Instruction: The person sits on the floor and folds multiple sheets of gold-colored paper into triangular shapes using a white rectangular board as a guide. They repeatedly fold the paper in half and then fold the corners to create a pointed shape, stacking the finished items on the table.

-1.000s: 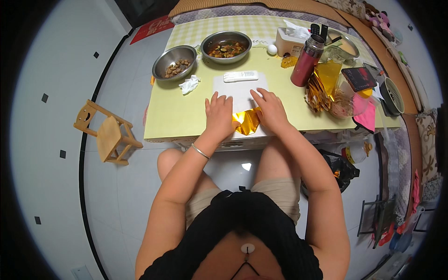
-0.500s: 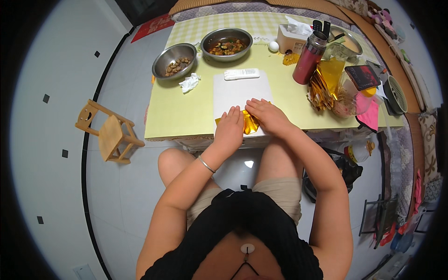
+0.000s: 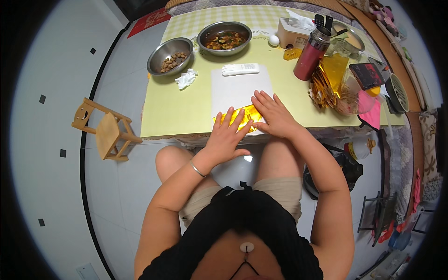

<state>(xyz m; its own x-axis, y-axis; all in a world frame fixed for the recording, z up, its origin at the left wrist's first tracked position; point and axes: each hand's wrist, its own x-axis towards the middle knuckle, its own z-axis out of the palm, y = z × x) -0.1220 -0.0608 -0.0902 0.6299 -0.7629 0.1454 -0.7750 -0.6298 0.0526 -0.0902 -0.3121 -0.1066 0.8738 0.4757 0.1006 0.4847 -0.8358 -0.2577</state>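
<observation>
A shiny gold foil sheet (image 3: 250, 114) lies on a white flat sheet or board (image 3: 228, 93) at the table's near edge. My left hand (image 3: 226, 139) rests with spread fingers on the foil's left part, its thumb off the table edge. My right hand (image 3: 275, 115) lies flat over the foil's right end, fingers stretched toward the far side. Part of the foil is hidden under both hands. A long white flat object (image 3: 240, 69) lies across the far end of the white sheet.
To the right stand a red thermos (image 3: 309, 58), folded gold foil pieces (image 3: 322, 88) and a phone (image 3: 367, 76). Farther back are a steel bowl of food (image 3: 203, 42), a bowl of brown pieces (image 3: 163, 52), a crumpled tissue (image 3: 186, 79) and an egg (image 3: 274, 41). A wooden chair (image 3: 111, 133) stands left.
My fingers have spread apart, and more of the gold foil shows flat between them. My left hand has moved a little nearer to me; my right has shifted slightly right.
</observation>
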